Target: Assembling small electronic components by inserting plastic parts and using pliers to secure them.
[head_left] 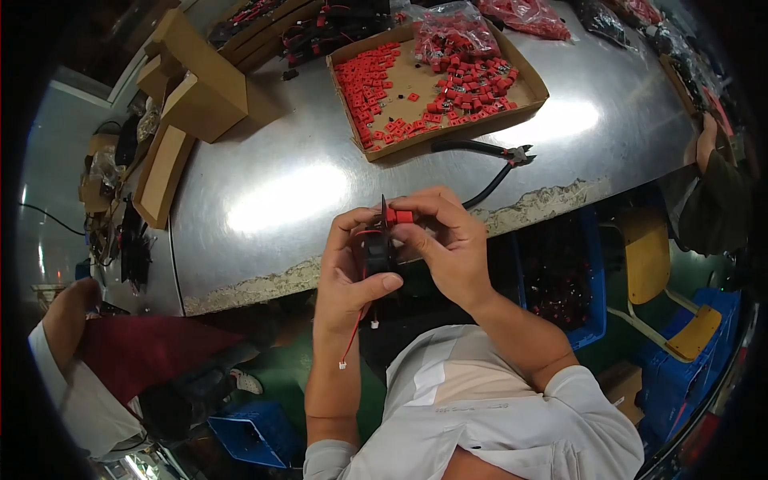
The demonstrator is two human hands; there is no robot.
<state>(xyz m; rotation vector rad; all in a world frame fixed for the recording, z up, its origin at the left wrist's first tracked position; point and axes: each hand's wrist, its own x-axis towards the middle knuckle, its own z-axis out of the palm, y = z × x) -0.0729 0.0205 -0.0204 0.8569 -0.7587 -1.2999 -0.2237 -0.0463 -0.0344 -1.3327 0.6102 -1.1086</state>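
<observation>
now | left hand [342,274] clamped round black part [375,254] | right hand [454,254] pinching red piece [403,217]

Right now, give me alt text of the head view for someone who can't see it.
A person's left hand holds a black part with wires, while the right hand grips a red piece beside it. Beyond, on a metal table, sit a cardboard tray of red parts and black-handled pliers.

A yellow chair [646,256] stands near a blue crate [680,384].
</observation>
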